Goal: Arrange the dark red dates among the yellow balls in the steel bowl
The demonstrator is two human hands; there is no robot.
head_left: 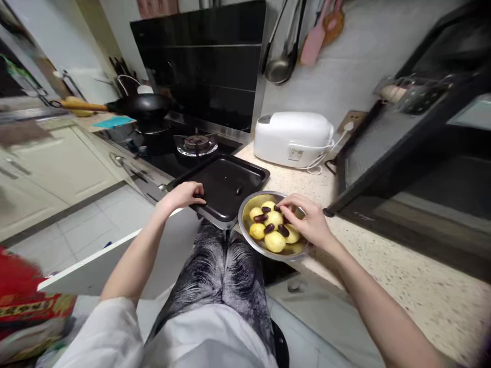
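The right hand [311, 220] has its fingertips drawn together on a dark fruit [276, 208] above yellow balls [275, 242] in the bowl [286, 256]. The bowl sits at the counter's [383, 245] front edge, so a downward push on its near rim could tip it. The left hand [183, 196] curls at the tray [226, 181]; whether it pinches anything, I cannot tell. Pulling there could drag the overhanging tray off.

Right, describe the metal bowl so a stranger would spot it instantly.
Start from the white appliance on the speckled countertop. Closer to the person, at the counter's edge, sits the metal bowl, just right of the black baking tray. Unlike that tray, it is round, silvery and holds yellow lumps topped with dark oval pieces.
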